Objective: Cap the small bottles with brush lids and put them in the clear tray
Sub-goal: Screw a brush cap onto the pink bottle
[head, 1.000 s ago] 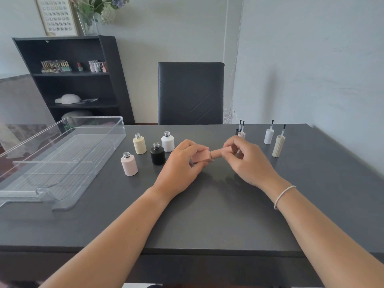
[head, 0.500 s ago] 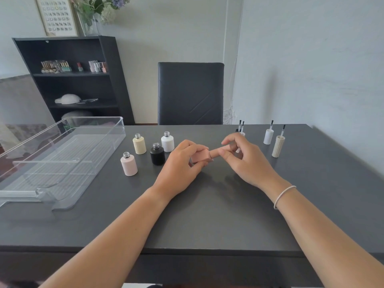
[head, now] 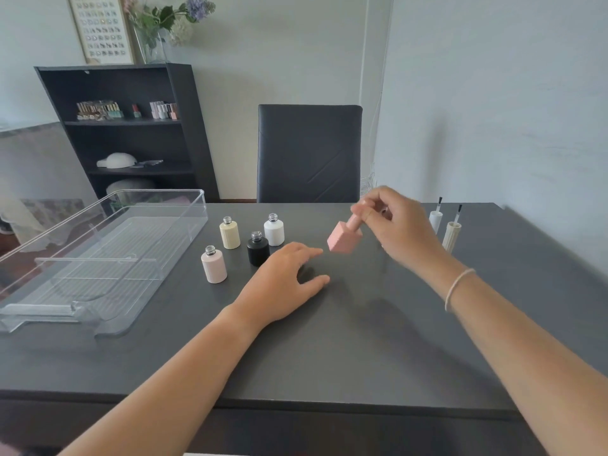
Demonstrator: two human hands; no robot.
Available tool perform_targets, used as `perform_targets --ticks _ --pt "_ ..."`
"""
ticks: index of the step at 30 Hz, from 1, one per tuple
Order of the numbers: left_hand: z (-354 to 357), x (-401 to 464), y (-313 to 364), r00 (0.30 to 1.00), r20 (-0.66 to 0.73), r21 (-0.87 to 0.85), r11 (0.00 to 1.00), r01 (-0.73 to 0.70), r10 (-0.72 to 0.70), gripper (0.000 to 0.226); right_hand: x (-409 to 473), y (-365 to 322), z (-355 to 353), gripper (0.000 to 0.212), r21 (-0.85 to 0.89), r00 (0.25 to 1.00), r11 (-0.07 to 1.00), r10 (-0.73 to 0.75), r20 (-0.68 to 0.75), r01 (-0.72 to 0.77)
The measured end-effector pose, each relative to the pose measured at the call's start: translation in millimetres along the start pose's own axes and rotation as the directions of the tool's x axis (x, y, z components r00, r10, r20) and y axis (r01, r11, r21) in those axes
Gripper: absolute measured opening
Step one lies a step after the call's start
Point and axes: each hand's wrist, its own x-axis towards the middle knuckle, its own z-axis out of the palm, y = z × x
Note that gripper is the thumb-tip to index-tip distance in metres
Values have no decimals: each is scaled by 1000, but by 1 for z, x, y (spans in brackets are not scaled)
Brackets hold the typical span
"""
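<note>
My right hand (head: pixel 399 225) holds a capped salmon-pink square bottle (head: pixel 343 240) by its lid, tilted, a little above the table. My left hand (head: pixel 284 281) rests open on the tabletop just left of it, holding nothing. Uncapped bottles stand to the left: a pale pink one (head: pixel 214 266), a cream one (head: pixel 229 235), a black one (head: pixel 258 250) and a white one (head: pixel 274 231). A white brush lid (head: pixel 435 220) and a ribbed cream brush lid (head: pixel 451 235) stand upright beyond my right hand. The clear tray (head: pixel 158 274) lies at the left with nothing in it.
The dark grey table (head: pixel 329 350) runs to a front edge near me. A dark chair (head: pixel 309 153) stands behind it. A black shelf unit (head: pixel 197 133) with small items stands at the back left, and a wall runs close along the right side.
My left hand let go of the pink bottle and dropped open onto the table. My right hand lifted the capped bottle by its lid, up and slightly right.
</note>
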Motion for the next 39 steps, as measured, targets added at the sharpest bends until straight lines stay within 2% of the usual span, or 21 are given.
perform_targets --ticks 3,7,12,18,29,34,39 --pt "-1 -5 -1 998 63 117 993 -30 23 37 32 -11 0 17 -120 999 993 7 51 0" --pt "0 -4 -1 999 45 125 992 -26 21 36 67 -7 17 17 -275 984 959 113 139 -71" --pt "1 -5 -3 999 25 127 991 -36 33 34 86 3 38 19 -438 974 893 183 135 -107" --pt "1 -3 -4 999 13 117 993 -32 31 34 97 13 50 23 -530 962 836 241 125 -140" --pt "2 -3 -6 1000 13 112 993 -27 26 34 99 18 54 26 -537 957 825 272 102 -177" --pt "2 -3 -6 1000 19 113 993 -25 23 33 95 12 44 30 -524 972 838 223 73 -153" --pt "2 -2 -6 1000 16 107 994 -22 21 32 80 -3 16 29 -326 994 939 105 -20 -106"
